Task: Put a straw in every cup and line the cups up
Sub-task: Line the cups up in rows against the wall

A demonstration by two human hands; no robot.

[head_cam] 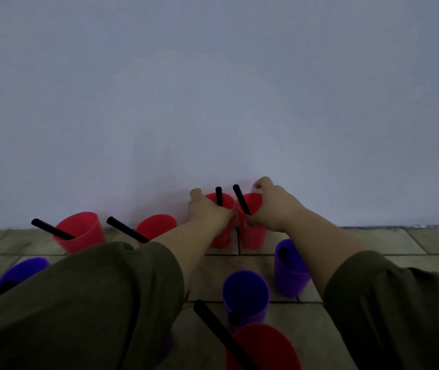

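Indoors, against a pale wall:
Wall [213, 89]: blank and dim, filling most of the frame above a tiled floor [373, 241].
Sleeves [92, 303]: olive-green, both arms reaching forward to the foot of the wall.
Near cups: a red cup [266, 348] with a black straw [221, 332] at the bottom edge; two purple cups [245, 292] and [290, 273] behind it, each with a dark straw end showing inside; a third purple cup [23, 271] at far left.
Row at the wall: two red cups [79, 231] and [156, 225] stand apart on the left, straws leaning left.
Left hand [207, 212]: wrapped around the side of a red cup [221, 222], fingers closed on its wall.
Right hand [271, 206]: pinching the rim of the neighbouring red cup [253, 231]; the two cups touch or nearly so.
Straws in held cups: [218, 196] upright, [241, 198] tilted left.
Handling: likely light, thin plastic that tips easily; holding low on the wall and sliding would keep the loose straws in.
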